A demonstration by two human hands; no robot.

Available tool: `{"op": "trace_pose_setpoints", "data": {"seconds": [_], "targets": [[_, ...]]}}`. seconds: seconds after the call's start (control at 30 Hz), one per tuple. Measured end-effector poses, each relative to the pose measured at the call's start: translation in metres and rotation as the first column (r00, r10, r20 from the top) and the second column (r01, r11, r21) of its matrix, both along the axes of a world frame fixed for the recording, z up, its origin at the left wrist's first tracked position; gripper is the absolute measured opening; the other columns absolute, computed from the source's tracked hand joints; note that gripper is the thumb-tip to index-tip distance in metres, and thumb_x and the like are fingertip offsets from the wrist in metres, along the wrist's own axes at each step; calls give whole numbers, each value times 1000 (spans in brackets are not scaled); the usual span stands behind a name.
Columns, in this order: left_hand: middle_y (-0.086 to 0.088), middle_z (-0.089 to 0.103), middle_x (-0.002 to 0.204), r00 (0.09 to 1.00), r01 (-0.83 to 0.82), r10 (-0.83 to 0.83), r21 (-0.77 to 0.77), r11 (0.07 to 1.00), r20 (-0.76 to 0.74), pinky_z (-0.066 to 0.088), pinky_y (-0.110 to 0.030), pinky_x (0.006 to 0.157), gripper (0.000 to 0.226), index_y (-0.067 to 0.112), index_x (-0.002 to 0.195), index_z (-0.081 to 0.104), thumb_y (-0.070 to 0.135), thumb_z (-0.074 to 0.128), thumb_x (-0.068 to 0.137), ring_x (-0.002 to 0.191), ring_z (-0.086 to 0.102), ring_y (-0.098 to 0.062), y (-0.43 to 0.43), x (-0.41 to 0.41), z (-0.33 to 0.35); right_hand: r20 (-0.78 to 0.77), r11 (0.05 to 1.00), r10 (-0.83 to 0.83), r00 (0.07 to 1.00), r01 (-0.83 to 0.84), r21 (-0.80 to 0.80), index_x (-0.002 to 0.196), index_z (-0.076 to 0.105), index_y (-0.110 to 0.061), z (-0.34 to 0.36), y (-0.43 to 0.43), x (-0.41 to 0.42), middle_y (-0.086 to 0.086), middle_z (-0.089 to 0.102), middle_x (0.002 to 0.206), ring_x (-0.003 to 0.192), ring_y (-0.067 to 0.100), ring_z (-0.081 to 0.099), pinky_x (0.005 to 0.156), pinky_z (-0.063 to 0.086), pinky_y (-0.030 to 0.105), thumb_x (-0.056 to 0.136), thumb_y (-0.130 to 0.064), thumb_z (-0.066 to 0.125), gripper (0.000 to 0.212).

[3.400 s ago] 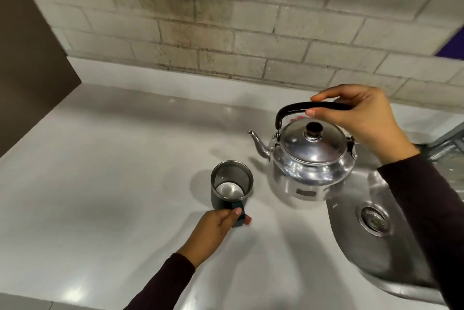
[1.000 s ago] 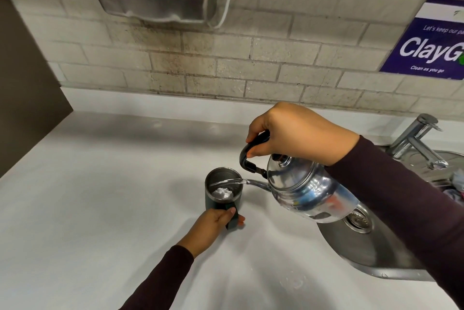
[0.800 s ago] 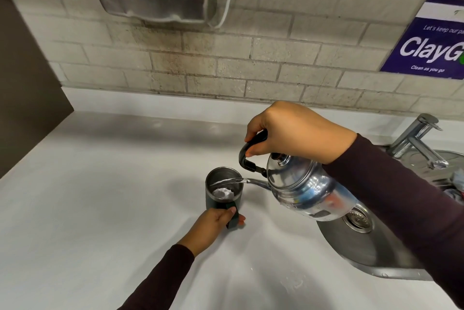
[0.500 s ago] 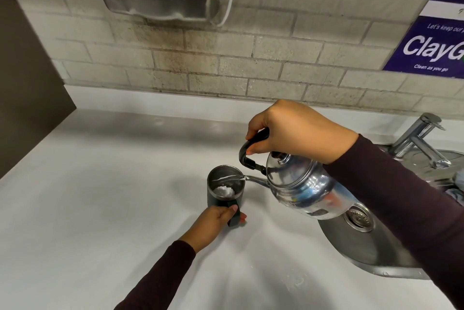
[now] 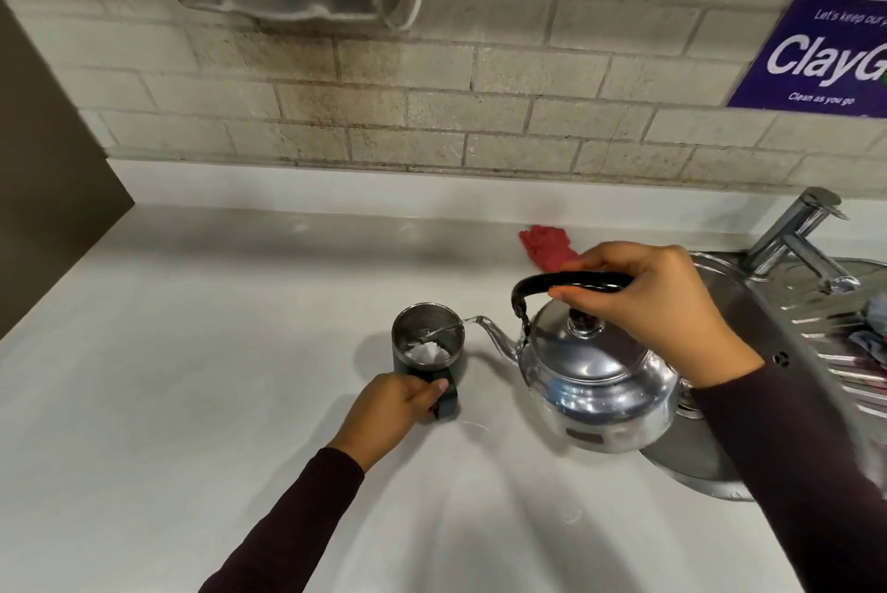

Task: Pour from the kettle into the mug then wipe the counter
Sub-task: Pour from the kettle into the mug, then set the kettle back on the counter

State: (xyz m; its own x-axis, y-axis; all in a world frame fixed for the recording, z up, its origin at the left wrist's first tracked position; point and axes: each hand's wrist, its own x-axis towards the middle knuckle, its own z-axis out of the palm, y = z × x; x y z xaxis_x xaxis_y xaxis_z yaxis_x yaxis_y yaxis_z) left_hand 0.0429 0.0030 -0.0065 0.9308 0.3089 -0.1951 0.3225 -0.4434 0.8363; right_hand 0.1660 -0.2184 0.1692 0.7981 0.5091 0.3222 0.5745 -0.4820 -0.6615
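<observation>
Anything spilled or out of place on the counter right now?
A few water drops lie on the counter just right of the mug and nearer the front edge. The stream from the kettle lands inside the mug.

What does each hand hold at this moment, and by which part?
The right hand holds the kettle by its black top handle. The left hand grips the mug by its side handle, on the counter.
</observation>
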Motion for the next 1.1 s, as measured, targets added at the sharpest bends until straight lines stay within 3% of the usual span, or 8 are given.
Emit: {"op": "trace_pose_setpoints", "data": {"seconds": [0.1,0.3,0.37,0.43,0.5,0.6,0.9,1.1], "targets": [[2,75,60,994,-68,73,-65,996,83,48,-14,58,40,20,60,74,42,57,89,53,67,-10,9,-8,11,-45,985,-90,995,95,145,71,72,-36,-17,-13,2,-12,73,64,60,0,67,56,51,10,61,-31,84,17],[1,65,46,925,-207,245,-156,966,290,46,-10,52,43,23,56,72,32,53,93,39,53,-5,32,-5,32,-161,891,-251,955,292,347,62,67,-30,-36,-14,20,-27,65,53,48,-9,57,47,41,2,63,-30,83,17],[2,63,46,910,-222,267,-173,960,317,46,-11,50,45,24,54,71,31,53,94,40,51,-4,37,0,39,-185,866,-279,942,330,376,60,66,-15,-40,-5,33,-16,61,44,41,-3,48,43,38,8,65,-32,83,25],[3,62,45,903,-233,279,-174,957,327,46,-11,49,46,25,52,70,31,53,94,40,51,-3,43,6,45,-223,858,-259,940,330,395,62,62,-1,-44,7,46,0,59,48,48,7,47,47,38,21,68,-34,81,38],[4,61,44,895,-242,290,-179,954,338,46,-10,49,47,26,51,70,31,53,94,40,51,-2,49,12,51,-237,868,-250,939,326,375,58,58,-1,-46,24,60,8,56,49,48,10,46,49,36,23,72,-34,78,41],[5,61,45,882,-252,313,-209,945,351,45,-8,50,47,24,51,70,32,52,94,41,50,-2,56,19,55,-250,899,-220,943,295,325,50,50,-18,-51,54,83,-10,48,38,37,1,37,42,33,16,75,-36,74,40],[7,61,45,879,-270,339,-236,933,335,45,-9,52,46,26,53,70,33,50,94,42,51,-3,71,32,55,-127,978,-190,974,199,67,71,56,-12,-85,148,159,-11,50,57,54,1,47,49,33,15,80,-49,62,39],[8,62,46,879,-340,393,-224,913,270,44,-8,52,45,25,56,71,38,49,93,42,52,-3,89,29,43,-17,988,-150,989,149,-50,83,55,-9,-116,186,178,5,60,73,69,24,55,62,35,29,86,-46,55,37]]}}
